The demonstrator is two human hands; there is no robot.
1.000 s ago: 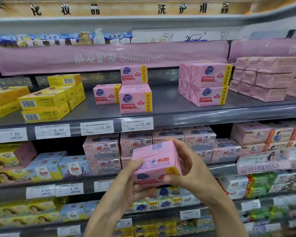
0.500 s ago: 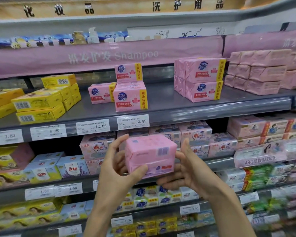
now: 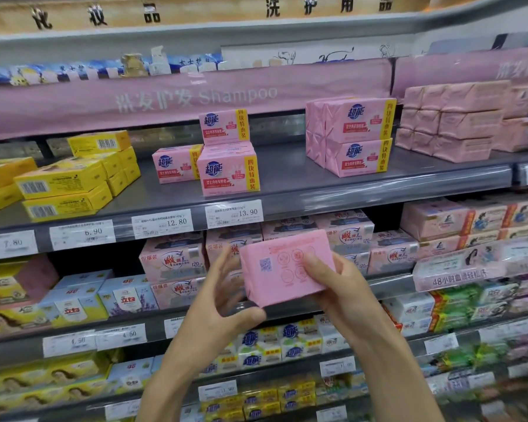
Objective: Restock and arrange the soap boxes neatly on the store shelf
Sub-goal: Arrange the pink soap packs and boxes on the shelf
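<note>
I hold a pink soap box [image 3: 282,274] in both hands in front of the second shelf, its printed back face turned toward me. My left hand [image 3: 223,303] grips its left and lower edge, thumb underneath. My right hand [image 3: 333,284] holds the right end, with the thumb on the face. On the grey upper shelf [image 3: 287,184] stand matching pink soap boxes: a loose group of three [image 3: 227,170] in the middle and a neat stack of several [image 3: 352,137] to the right.
Yellow soap boxes [image 3: 64,184] are stacked at the upper shelf's left, pale pink wrapped packs [image 3: 457,120] at its right. Price tags [image 3: 233,213] line the shelf edge. Lower shelves are packed with other soap packs. Bare shelf lies between the two pink groups.
The box has been turned in my hands: its barcode side faced me before, now its flat printed back does. My right thumb has come onto the face.
</note>
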